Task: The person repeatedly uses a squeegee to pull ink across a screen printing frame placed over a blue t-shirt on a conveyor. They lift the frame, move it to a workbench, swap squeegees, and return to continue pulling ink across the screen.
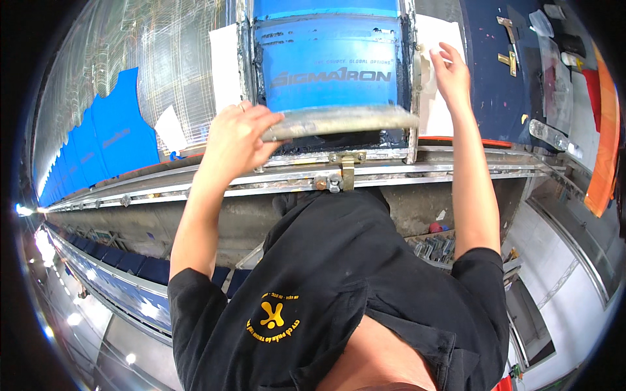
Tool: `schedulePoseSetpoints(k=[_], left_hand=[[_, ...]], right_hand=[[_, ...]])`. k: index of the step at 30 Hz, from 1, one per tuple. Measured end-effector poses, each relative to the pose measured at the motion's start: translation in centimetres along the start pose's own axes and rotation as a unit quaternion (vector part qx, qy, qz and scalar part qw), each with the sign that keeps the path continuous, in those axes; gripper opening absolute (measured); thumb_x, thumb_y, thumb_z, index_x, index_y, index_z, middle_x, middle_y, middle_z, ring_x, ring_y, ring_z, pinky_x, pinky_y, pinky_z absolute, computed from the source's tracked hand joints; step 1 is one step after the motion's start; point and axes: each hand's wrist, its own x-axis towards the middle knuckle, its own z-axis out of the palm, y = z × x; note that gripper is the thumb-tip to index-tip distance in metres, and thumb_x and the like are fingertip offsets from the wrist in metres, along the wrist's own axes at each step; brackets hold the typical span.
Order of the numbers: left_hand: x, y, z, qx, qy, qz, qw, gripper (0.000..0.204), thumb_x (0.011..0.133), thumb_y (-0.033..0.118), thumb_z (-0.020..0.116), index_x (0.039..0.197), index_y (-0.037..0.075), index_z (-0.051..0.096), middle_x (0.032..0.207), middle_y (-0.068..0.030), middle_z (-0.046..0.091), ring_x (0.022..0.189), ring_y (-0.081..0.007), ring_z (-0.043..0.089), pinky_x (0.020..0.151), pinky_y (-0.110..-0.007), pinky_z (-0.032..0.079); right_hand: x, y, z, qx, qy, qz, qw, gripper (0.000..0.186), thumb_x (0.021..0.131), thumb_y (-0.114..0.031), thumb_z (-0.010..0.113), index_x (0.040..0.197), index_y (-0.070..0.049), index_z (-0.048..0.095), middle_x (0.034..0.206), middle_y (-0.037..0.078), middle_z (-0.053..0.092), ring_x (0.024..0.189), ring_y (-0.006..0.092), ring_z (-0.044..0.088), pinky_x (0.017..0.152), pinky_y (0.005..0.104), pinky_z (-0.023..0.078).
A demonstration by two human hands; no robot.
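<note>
My left hand (pixel 238 140) is closed round the left end of a long squeegee (pixel 339 122), which lies crosswise over the near part of a screen-printing frame (pixel 412 98). The squeegee is slightly smeared by motion. Blue mesh (pixel 306 45) with dark lettering fills the frame, and dark ink (pixel 352 140) coats its near end. Just right of the frame, over a white sheet (pixel 433 120), my right hand (pixel 453 75) has its fingers apart and holds nothing. Another white sheet (pixel 225 65) shows beyond my left hand, along the frame's left side.
Metal rails (pixel 274 177) with a brass-coloured bracket (pixel 348 173) run along the table's near edge. Blue printed fabric pieces (pixel 117 133) lie at the left. Dark blue cloth (pixel 486 98) at the right carries metal clamps (pixel 508 62), with a clear plastic strip (pixel 554 138) farther right.
</note>
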Motion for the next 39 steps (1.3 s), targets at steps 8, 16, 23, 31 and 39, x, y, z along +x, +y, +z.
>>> schedulePoseSetpoints(k=[8,16,23,31,39], left_hand=[[7.2,-5.4,0.7,0.033,0.099,0.021,0.994,0.033,0.084,0.035,0.083,0.11,0.014,0.079,0.102,-0.0062,0.076,0.095,-0.0299,0.07,0.082,-0.044,0.055],[14.0,-10.2,3.5,0.061,0.04,-0.042,0.996,0.03,0.087,0.044,0.079,0.097,0.015,0.082,0.092,-0.0086,0.077,0.09,-0.0336,0.072,0.078,-0.047,0.058],[14.5,-10.2,3.2,0.066,0.032,-0.072,0.995,0.042,0.085,0.055,0.077,0.086,0.014,0.081,0.079,-0.0122,0.075,0.077,-0.0388,0.072,0.069,-0.049,0.058],[10.7,-7.4,5.2,0.049,0.047,-0.136,0.988,0.039,0.077,0.056,0.083,0.087,0.018,0.082,0.075,-0.0128,0.075,0.075,-0.0362,0.074,0.071,-0.049,0.06],[-1.7,1.7,8.9,-0.014,0.003,-0.135,0.991,0.041,0.068,0.025,0.085,0.106,0.011,0.081,0.105,-0.0109,0.078,0.092,-0.0333,0.074,0.079,-0.046,0.06]], right_hand=[[1.7,3.7,3.4,0.041,0.011,0.011,0.999,0.037,0.109,-0.026,0.058,0.137,-0.003,0.063,0.114,0.008,0.072,0.1,0.0148,0.065,0.091,0.0315,0.052],[0.9,0.1,1.9,0.05,0.036,0.041,0.997,0.05,0.106,-0.04,0.062,0.14,-0.003,0.064,0.112,0.018,0.073,0.105,0.0226,0.067,0.096,0.0382,0.051],[3.2,-9.7,2.7,-0.269,-0.197,-0.294,0.896,0.058,0.086,-0.054,0.082,0.113,-0.003,0.077,0.109,0.017,0.075,0.103,0.0336,0.072,0.088,0.0441,0.056],[-1.3,-6.8,5.2,-0.41,-0.094,-0.282,0.862,0.04,0.082,-0.054,0.084,0.096,-0.017,0.081,0.09,0.006,0.074,0.086,0.0297,0.073,0.074,0.0442,0.058],[-16.0,-2.5,1.2,-0.347,-0.119,-0.305,0.879,0.03,0.068,-0.012,0.087,0.096,-0.014,0.075,0.091,0.005,0.068,0.087,0.0279,0.07,0.073,0.0427,0.058]])
